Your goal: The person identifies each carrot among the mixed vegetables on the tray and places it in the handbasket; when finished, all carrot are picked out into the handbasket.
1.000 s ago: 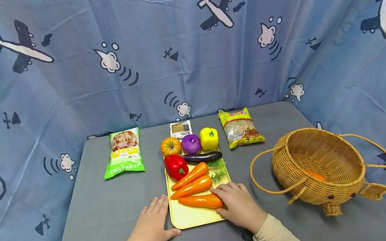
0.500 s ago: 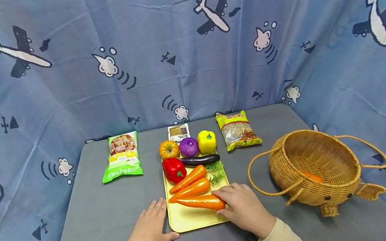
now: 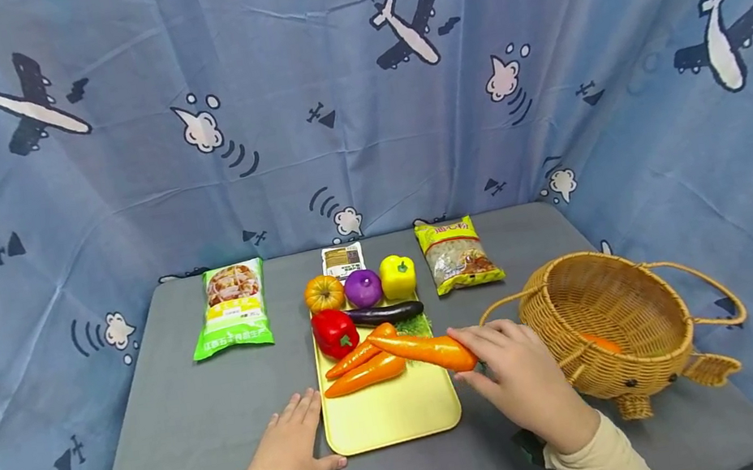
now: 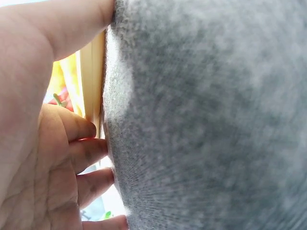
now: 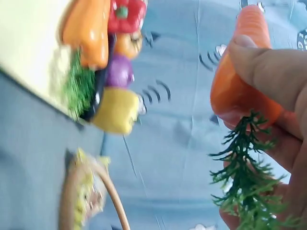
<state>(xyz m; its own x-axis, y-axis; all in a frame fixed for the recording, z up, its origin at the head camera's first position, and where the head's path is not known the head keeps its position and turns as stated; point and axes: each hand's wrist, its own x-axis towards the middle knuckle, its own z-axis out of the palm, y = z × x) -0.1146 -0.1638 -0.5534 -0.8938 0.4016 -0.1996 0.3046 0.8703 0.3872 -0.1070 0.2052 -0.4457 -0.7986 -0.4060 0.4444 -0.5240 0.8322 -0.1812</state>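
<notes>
My right hand (image 3: 521, 380) pinches an orange carrot (image 3: 424, 347) by its thick end, holding it above the right side of the yellow tray (image 3: 394, 417). In the right wrist view the thumb presses the carrot (image 5: 247, 72), and its green leafy top (image 5: 247, 177) hangs below the fingers. My left hand (image 3: 288, 450) rests on the table with fingers spread, along the tray's left edge. On the tray lie two more carrots (image 3: 365, 375), a red bell pepper (image 3: 335, 333) and an eggplant (image 3: 385, 314). A small pumpkin (image 3: 323, 293), purple onion (image 3: 363, 289) and yellow pepper (image 3: 398, 277) sit at its far end.
A wicker basket (image 3: 543, 307) with looped handles and an animal face stands at the right, something orange (image 3: 601, 343) inside. Behind the tray are a green food bag (image 3: 231, 307), a small white packet (image 3: 342, 260) and a yellow food bag (image 3: 459, 255). A patterned curtain (image 3: 281, 102) hangs behind.
My right hand has gripped the nearest carrot, lifted it off the tray and moved it up and to the right. The left hand stays by the tray edge. The head view shifts slightly.
</notes>
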